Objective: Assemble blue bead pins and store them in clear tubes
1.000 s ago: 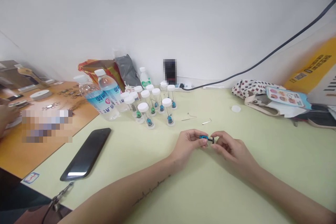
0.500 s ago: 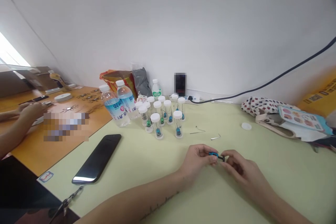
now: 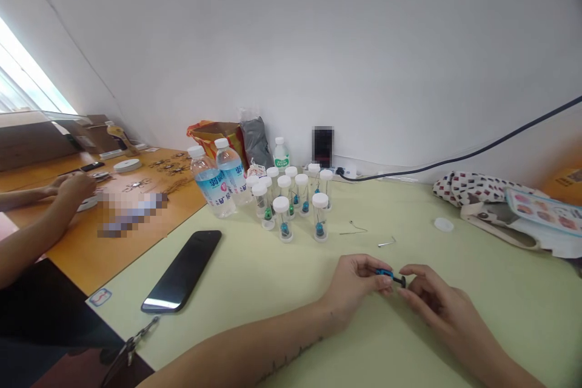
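Observation:
Near the right of the pale green table, my left hand [image 3: 359,282] is closed, pinching a small blue part with a black stem [image 3: 385,273] between thumb and fingers. The stem sticks out to the right and ends in a wider black tip. My right hand [image 3: 439,300] is around that tip, thumb below and forefinger above, the two spread apart. It looks just clear of the tip, with its other fingers curled. Beyond the hands lie a small bent metal key [image 3: 387,242] and a thin bent wire [image 3: 353,230].
Several white-capped clear tubes [image 3: 320,215] with blue or green pieces stand behind, beside water bottles [image 3: 211,185]. A black phone [image 3: 182,271] lies left, a white cap [image 3: 444,224] and patterned pouch [image 3: 468,188] right. Another person's hands [image 3: 75,188] are at the orange table.
The view has shifted a little to the left, so things appear further right. My right thumb and forefinger have parted slightly about the black tip, which shows more fully.

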{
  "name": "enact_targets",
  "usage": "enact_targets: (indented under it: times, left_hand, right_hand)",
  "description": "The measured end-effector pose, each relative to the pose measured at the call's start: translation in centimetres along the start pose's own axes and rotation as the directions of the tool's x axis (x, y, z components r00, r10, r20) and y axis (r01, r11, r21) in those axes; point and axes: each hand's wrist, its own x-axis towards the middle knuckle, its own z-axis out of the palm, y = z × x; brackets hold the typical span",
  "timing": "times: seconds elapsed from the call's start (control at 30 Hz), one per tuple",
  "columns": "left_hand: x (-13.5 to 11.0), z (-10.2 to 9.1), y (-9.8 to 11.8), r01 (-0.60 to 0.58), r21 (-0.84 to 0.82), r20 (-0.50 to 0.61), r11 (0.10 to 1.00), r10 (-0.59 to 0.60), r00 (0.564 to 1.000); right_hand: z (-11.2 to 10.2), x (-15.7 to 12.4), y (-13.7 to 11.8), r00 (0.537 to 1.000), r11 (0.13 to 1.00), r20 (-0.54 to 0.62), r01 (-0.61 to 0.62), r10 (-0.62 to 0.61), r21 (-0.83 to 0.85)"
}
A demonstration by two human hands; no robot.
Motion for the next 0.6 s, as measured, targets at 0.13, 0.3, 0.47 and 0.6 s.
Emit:
enact_targets:
  times: [0.13,0.3,0.47,0.6]
  left_hand:
    - [-0.03,0.02,0.16,0.000,0.016,0.000,1.000,0.000,1.000]
    - [0.08,0.00,0.16,0.012,0.030,-0.008,0.999,-0.012,1.000]
    - [0.12,-0.01,0.28,0.030,0.052,-0.012,0.998,-0.029,0.999]
    - [0.10,0.03,0.44,0.053,0.076,-0.023,0.996,-0.052,0.998]
  right_hand:
    - [-0.05,-0.02,-0.16,1.000,1.000,0.020,-0.006,0.006,0.004]
    - [-0.16,-0.07,-0.36,0.999,1.000,0.039,-0.015,0.015,0.008]
    - [-0.11,-0.07,-0.41,0.999,0.999,0.044,-0.011,0.010,0.030]
    - [0.03,-0.09,-0.14,0.998,0.999,0.052,-0.026,0.024,0.047]
